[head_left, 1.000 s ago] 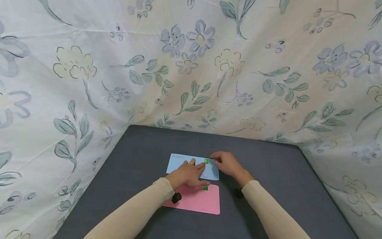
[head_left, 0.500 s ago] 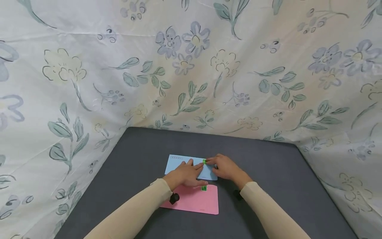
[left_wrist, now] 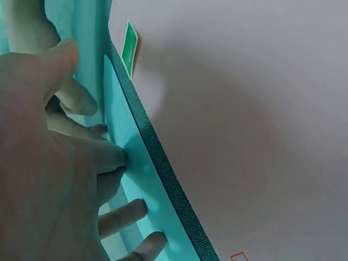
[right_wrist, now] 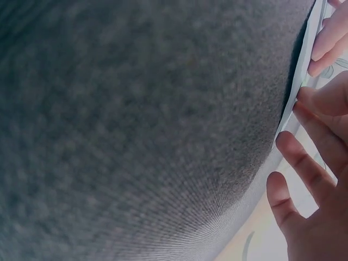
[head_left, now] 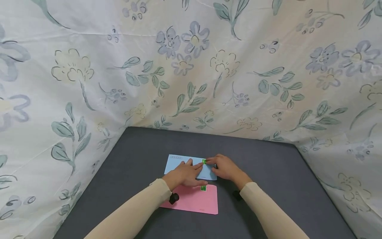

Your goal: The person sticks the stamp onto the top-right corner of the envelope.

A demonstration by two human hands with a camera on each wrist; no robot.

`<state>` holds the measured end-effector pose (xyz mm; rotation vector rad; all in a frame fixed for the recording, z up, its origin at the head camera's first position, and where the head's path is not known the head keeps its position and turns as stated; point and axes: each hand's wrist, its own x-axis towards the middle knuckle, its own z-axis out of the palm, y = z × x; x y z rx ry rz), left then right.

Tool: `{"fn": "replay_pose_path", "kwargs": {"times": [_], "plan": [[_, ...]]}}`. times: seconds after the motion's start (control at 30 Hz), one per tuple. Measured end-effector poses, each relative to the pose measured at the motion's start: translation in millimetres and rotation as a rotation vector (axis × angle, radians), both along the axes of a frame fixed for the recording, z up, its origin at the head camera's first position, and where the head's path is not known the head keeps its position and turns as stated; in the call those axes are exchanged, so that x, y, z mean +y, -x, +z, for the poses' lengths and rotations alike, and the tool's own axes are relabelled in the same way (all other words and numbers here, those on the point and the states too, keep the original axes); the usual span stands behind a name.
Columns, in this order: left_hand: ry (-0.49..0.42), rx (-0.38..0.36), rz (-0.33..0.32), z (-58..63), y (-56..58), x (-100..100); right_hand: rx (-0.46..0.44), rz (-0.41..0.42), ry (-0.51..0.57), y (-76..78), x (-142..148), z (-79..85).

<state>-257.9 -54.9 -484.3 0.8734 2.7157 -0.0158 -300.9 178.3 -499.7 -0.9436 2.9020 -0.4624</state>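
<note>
A light blue envelope (head_left: 174, 162) lies on the dark table, with a green stamp (head_left: 204, 161) at its upper right corner. My left hand (head_left: 185, 174) rests palm down on this envelope, fingers spread and mostly straight. The fingertips of my right hand (head_left: 228, 168) press on the stamp and partly cover it. Nearer to me lies a pink envelope (head_left: 198, 200) bearing its own green stamp (head_left: 203, 188); my left thumb and wrist overlap its top edge. In the right wrist view, extended fingers of the right hand (right_wrist: 321, 157) meet the envelope's edge (right_wrist: 300, 62).
The dark grey tabletop (head_left: 143, 146) extends around both envelopes. A floral cloth (head_left: 191, 73) hangs behind the table and along its sides. Black wrist devices (head_left: 174, 198) sit under the cuffs of both cream sleeves.
My right hand has moved left from the blue envelope's right corner onto its stamp and stays there. The left hand holds its place on the envelope.
</note>
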Motion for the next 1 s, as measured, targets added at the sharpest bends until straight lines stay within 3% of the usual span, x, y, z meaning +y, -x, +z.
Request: {"fn": "replay_pose_path", "kwargs": {"times": [0.5,1.0], "plan": [[-0.029,-0.024,0.005,3.5,2.4,-0.4,-0.038,-0.001,0.05,3.0,4.1,0.7],[-0.042,-0.003,0.002,2.7,-5.4,-0.4,-0.062,-0.03,0.12,0.7,9.0,-7.5]]}}
